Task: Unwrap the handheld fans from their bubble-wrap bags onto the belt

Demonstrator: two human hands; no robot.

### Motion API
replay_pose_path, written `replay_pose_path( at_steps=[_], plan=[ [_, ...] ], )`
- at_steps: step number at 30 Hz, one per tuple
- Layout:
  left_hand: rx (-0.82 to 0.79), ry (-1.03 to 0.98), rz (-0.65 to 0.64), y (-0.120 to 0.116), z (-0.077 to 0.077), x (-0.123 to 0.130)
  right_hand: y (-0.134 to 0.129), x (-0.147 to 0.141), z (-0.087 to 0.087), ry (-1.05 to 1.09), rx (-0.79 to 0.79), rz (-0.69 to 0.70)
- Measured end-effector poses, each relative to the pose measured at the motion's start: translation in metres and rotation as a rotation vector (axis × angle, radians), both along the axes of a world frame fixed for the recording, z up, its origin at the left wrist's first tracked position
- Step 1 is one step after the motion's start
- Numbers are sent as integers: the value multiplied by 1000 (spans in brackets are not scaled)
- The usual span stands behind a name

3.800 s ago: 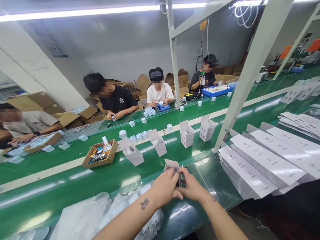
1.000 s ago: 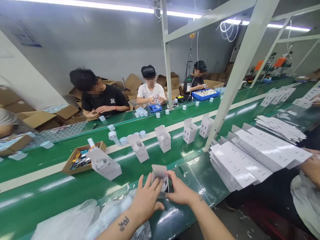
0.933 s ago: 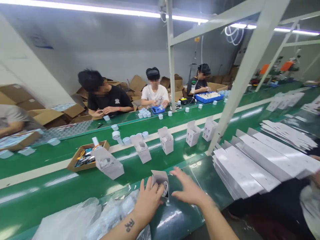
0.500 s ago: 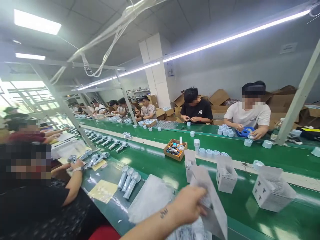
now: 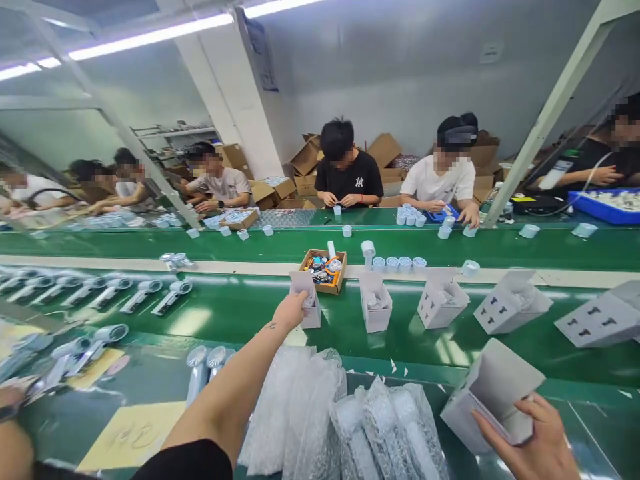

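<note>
Out over the green belt, my left hand (image 5: 293,310) is closed on the left edge of a white carton (image 5: 313,313) that stands upright with its lid flap up. Its fingertips are partly hidden. Close to me at the right, my right hand (image 5: 537,433) grips a tilted white box (image 5: 463,413), open at the top, with the thumb and fingers at its rim. The inside of that box looks bare where it shows. Between my arms lie several bubble-wrapped handheld devices (image 5: 383,427) beside a stack of bubble-wrap bags (image 5: 295,413).
More open white cartons (image 5: 377,319) with wrapped contents stand along the green belt (image 5: 240,320). A cardboard tray (image 5: 327,283) of small parts sits behind. Grey-blue handheld fans (image 5: 143,297) lie at the left. A neighbour's hand (image 5: 13,407) shows at left. Several people sit opposite.
My view has swung right and down. My left hand has carried its white carton away from me to the row on the belt. My right hand, holding another box, has come into view.
</note>
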State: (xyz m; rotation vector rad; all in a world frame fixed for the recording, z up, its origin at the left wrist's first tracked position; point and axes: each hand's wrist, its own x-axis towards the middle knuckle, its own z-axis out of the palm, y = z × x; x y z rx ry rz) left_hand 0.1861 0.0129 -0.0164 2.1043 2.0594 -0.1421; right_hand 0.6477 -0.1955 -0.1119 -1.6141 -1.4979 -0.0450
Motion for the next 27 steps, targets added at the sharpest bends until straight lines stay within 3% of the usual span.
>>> replay_pose_path(
  at_steps=[4,6,7,9,11,12,13,15,18,20,23,25,27],
  plan=[
    [34,111,-28,-13,10,4,-21,-26,-20,-23,-41,-31],
    [107,142,-121,-36,13,33,-32,-25,-19,35,-168,-18],
    [125,121,-227,-52,10,55,-37,-22,-17,70,-239,0],
    [15,-38,-609,-93,-7,112,-42,-17,-11,139,-347,26],
    [-116,-202,-1147,-137,-38,175,-44,-13,-7,196,-389,27],
    [-146,-202,-1353,-156,-56,203,-44,-12,-5,220,-396,22],
    [-166,-108,-1444,-173,-74,228,-43,-12,-4,241,-395,17],
    [-263,92,-1497,-193,-103,262,-41,-12,-2,279,-378,19],
    [-318,194,-1509,-198,-120,280,-40,-12,0,356,-371,73],
    [-325,220,-1546,-191,-113,277,-39,-10,1,407,-386,129],
    [-285,197,-1523,-170,-77,261,-37,-5,3,470,-396,206],
    [-219,93,-1360,-154,-41,242,-34,-2,4,505,-380,247],
    [-160,-125,-1079,-141,-1,220,-32,1,5,515,-369,275]
  ],
)
